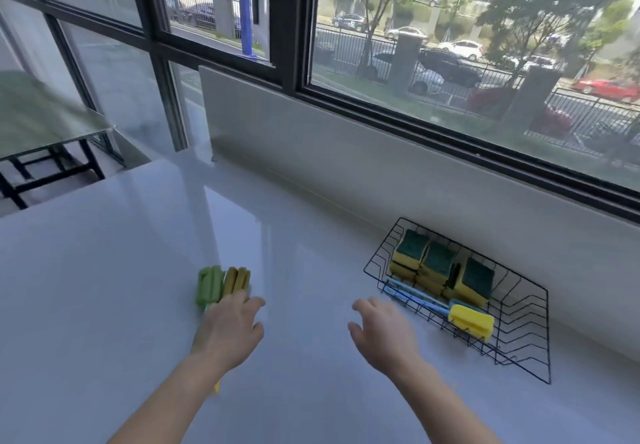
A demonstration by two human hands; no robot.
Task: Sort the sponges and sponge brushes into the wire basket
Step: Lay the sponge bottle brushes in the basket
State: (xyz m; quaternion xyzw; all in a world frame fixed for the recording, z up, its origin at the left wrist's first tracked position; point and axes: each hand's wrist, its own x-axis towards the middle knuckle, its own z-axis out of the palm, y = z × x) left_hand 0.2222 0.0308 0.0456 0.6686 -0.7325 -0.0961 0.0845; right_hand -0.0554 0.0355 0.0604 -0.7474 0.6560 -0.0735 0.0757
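Note:
A black wire basket (526, 350) sits on the white counter at the right, by the wall. Inside it stand several yellow sponges with green scrub tops (440, 263), and a sponge brush with a blue handle and yellow head (471, 320) lies along its front. Left of centre on the counter lie a green sponge brush head (209, 286) and a yellow one (236, 281), side by side. My left hand (230, 329) rests over their handles, fingers spread just behind the heads; a yellow handle tip shows under my forearm. My right hand (381, 333) hovers open beside the basket's left front corner.
The white counter (104, 288) runs to a low white wall under a large black-framed window. A dark-framed table with a glass top (41, 125) stands beyond the counter's far left edge.

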